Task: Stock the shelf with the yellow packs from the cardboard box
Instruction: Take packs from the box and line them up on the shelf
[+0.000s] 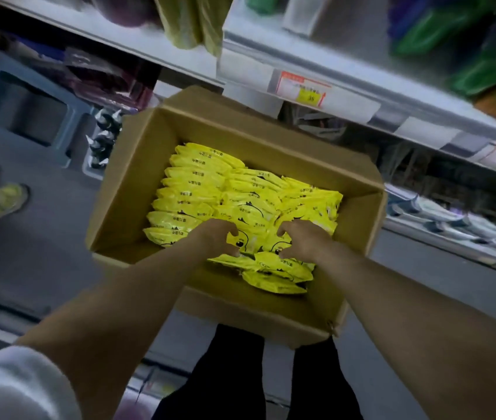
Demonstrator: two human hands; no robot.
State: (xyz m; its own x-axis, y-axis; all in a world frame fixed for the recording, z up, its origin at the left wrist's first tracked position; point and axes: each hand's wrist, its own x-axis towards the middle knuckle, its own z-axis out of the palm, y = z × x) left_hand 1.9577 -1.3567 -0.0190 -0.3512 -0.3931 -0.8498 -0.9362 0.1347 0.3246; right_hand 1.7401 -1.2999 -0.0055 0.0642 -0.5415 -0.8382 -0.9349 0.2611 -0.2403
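Shop aisle, shelf [346, 95] above my hands; the cardboard box [119, 192] beneath them holds rows of yellow packs [198, 189]. My left hand [216, 237] and right hand [304, 241] clasp a bunch between them, likely to lift several together.

bare forearms stretched forward, left hand [214, 237] and right hand [304, 241] close together, fingers curled
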